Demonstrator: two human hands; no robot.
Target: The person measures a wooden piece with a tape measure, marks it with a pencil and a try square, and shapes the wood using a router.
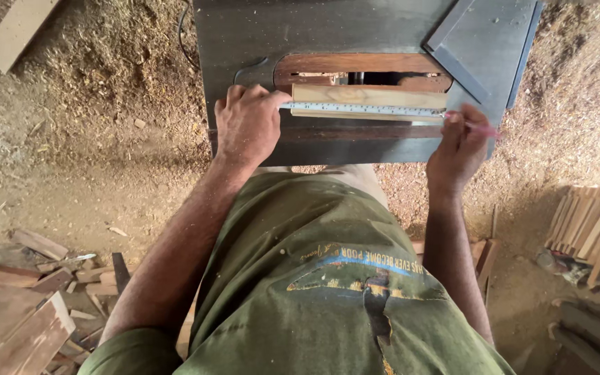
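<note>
A light wooden strip point(368, 96) lies across the dark machine table point(244, 35), in front of an oval opening. A steel ruler point(364, 110) rests along the strip's near edge. My left hand point(246, 125) presses down on the ruler's left end and the strip. My right hand point(458, 144) holds a pink pencil point(484, 130) with its tip at the ruler's right end.
Sawdust covers the ground on both sides of the table. Wood offcuts point(29, 292) lie at the lower left, a stack of thin wooden slats point(595, 232) at the right. A plank point(15, 31) lies at the top left. A grey angled fence point(456, 59) sits on the table's right.
</note>
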